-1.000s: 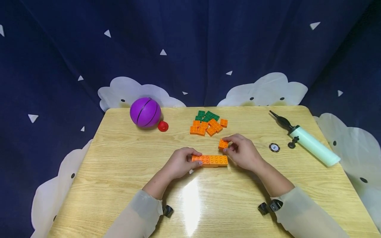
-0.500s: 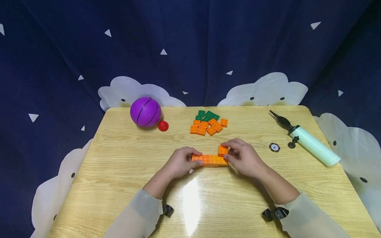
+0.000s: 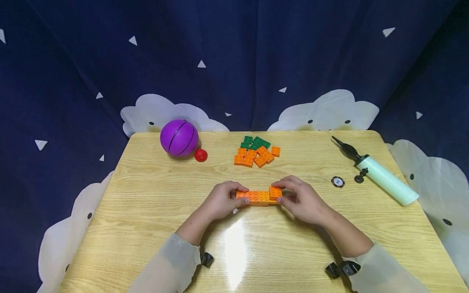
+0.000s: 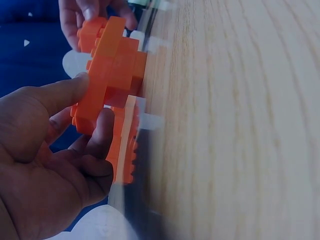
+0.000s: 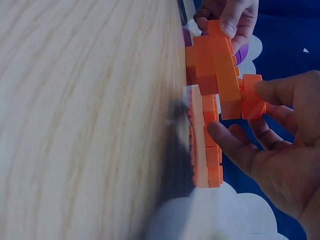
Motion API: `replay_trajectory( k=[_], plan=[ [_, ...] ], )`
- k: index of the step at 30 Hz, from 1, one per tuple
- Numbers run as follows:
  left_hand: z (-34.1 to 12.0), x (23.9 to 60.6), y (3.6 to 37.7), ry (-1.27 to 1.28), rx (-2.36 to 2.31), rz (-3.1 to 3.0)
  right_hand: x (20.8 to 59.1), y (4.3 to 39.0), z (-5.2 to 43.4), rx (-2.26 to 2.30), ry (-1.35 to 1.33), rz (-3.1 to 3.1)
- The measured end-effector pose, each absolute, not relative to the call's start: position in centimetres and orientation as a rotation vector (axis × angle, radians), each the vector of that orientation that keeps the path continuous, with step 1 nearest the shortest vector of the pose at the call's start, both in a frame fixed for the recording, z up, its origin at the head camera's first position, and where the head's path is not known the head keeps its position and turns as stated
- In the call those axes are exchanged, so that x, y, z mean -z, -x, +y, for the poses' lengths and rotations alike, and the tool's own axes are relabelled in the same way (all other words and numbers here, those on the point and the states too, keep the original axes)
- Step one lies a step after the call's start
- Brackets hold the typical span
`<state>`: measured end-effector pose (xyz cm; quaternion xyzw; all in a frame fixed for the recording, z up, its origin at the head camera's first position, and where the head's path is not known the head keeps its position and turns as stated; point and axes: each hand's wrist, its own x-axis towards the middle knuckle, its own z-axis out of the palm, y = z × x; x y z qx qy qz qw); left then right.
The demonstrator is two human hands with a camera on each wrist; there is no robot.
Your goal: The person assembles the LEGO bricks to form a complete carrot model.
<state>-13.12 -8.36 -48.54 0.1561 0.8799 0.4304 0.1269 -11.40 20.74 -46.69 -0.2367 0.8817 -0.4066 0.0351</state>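
A built piece of orange toy bricks (image 3: 253, 197) stands on the table, its upper layer wider than the layers beneath, as the left wrist view shows. At its left end my left hand (image 3: 221, 199) pinches the top layer between thumb and fingers. My right hand (image 3: 305, 201) holds a small square orange brick (image 3: 275, 193) on top of the right end. In the right wrist view this small brick (image 5: 252, 97) sits against the studs of the upper layer; whether it is pressed fully down I cannot tell.
Behind the hands lie several loose orange bricks (image 3: 248, 161) and green bricks (image 3: 256, 142). A purple ball (image 3: 179, 138) and a red cap-like piece (image 3: 200, 155) are at the back left. To the right are a round chip (image 3: 338, 182), a small black piece (image 3: 359, 178) and a hand pump (image 3: 388, 181).
The right hand has brought the small orange brick toward me and down onto the right end of the built piece. My left hand has stayed in place.
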Motion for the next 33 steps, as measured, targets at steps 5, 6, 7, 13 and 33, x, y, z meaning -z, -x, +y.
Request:
replay_trajectory(
  k=[5,6,7,13,33],
  plan=[
    [-8.38,48.46,13.09,-0.460,-1.255,2.563,46.76,11.28,20.72,1.264,0.711,2.689],
    [-8.37,48.44,13.09,-0.460,-1.255,2.563,46.76,11.27,20.72,1.260,0.709,2.692],
    [-8.36,48.41,13.08,-0.461,-1.257,2.562,46.75,11.26,20.74,1.252,0.708,2.697],
    [-8.36,48.38,13.07,-0.453,-1.254,2.555,46.83,11.31,20.86,1.231,0.708,2.705],
    [-8.40,48.46,13.12,-0.461,-1.253,2.560,47.59,11.49,21.05,1.391,0.605,2.535]
  ],
)
